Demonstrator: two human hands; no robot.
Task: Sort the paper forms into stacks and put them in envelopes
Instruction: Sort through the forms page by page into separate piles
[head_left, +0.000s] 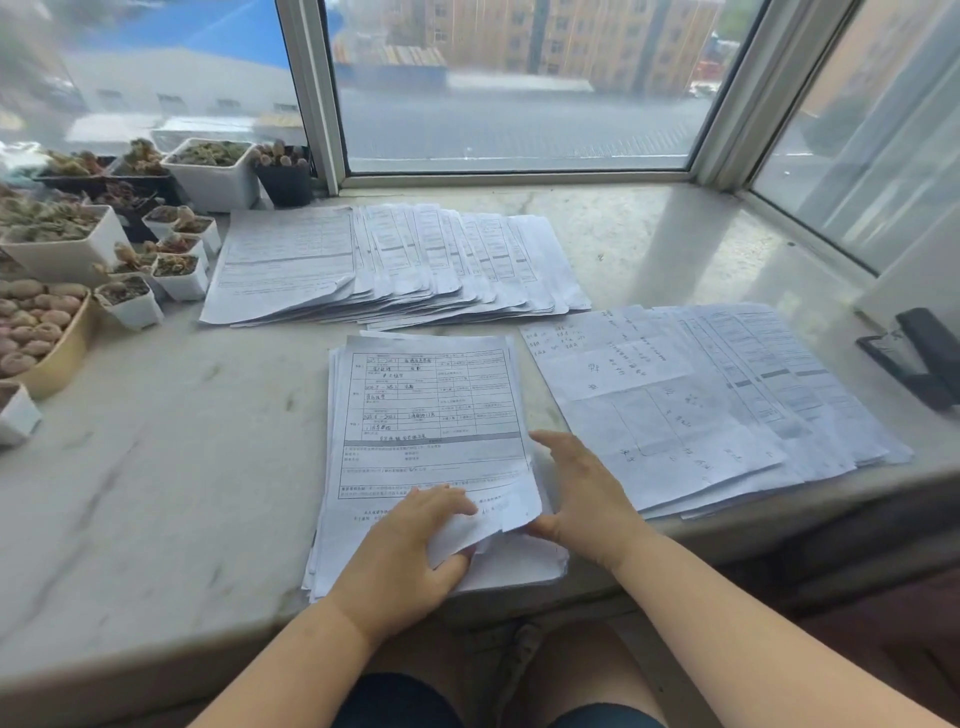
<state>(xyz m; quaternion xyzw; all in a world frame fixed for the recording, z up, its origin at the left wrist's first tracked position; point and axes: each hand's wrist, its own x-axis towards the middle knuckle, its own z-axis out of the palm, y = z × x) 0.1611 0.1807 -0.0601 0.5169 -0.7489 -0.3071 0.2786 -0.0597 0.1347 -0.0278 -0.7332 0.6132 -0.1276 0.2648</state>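
Nearest the sill edge, left hand (410, 551) pinches the curled corner of the top white printed form (431, 415) on the middle stack, likely peeling it off; right hand (582, 493) lies open-fingered against the stack's right edge, steadying it. Right of it sits a fanned pile of handwritten sheets (691, 405), and beyond, a fanned row of printed forms (395, 260) by the white succulent pots (213, 171), probably spread to keep types separate; no envelopes visible.

Bare pale marble sill (171, 441) lies left of the near paper stack (426, 415); small white succulent pots (182, 275) crowd the far-left edge.

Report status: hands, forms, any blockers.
Left hand pinches the near stack's curled corner. Right hand open at its right edge. Two fanned piles beyond; no envelopes visible.
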